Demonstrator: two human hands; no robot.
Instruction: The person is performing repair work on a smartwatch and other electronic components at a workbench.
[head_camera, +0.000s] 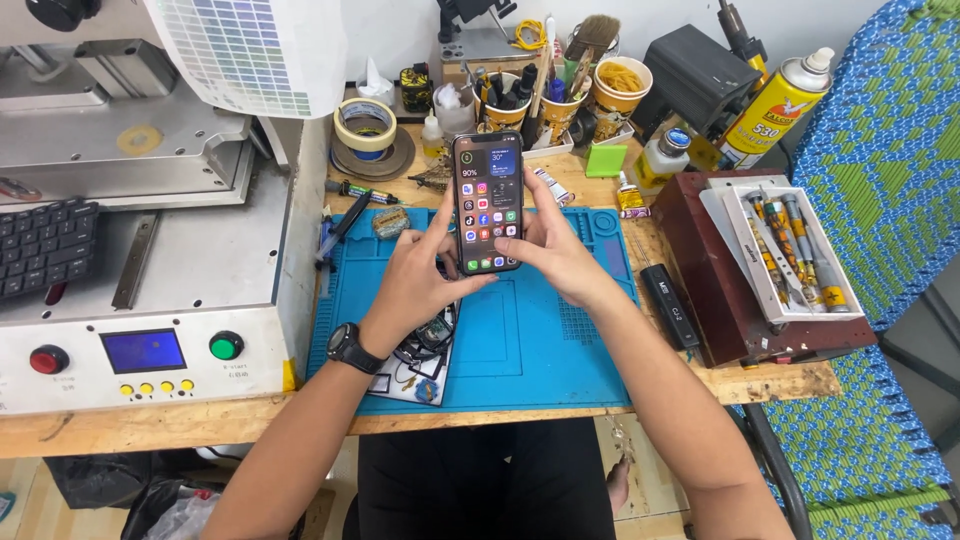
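Head view: a person at a cluttered wooden workbench holds a smartphone upright above a blue work mat, both hands behind and beside it. The phone's back and most of each palm are hidden; the small parts on a white sheet under the left wrist are hard to make out.

The phone's long axis runs 12 to 6 o'clock, top edge toward 12, its lit screen of coloured icons facing the camera.

The left hand, a black watch on its wrist, pinches the phone's left edge with curled fingers; the right hand grips the right edge, thumb on the screen's rim.

At 1 o'clock a yellow spray can with a red label lies tilted; at 11 o'clock, tape rolls; at 9 o'clock, a grey machine with red and green buttons.
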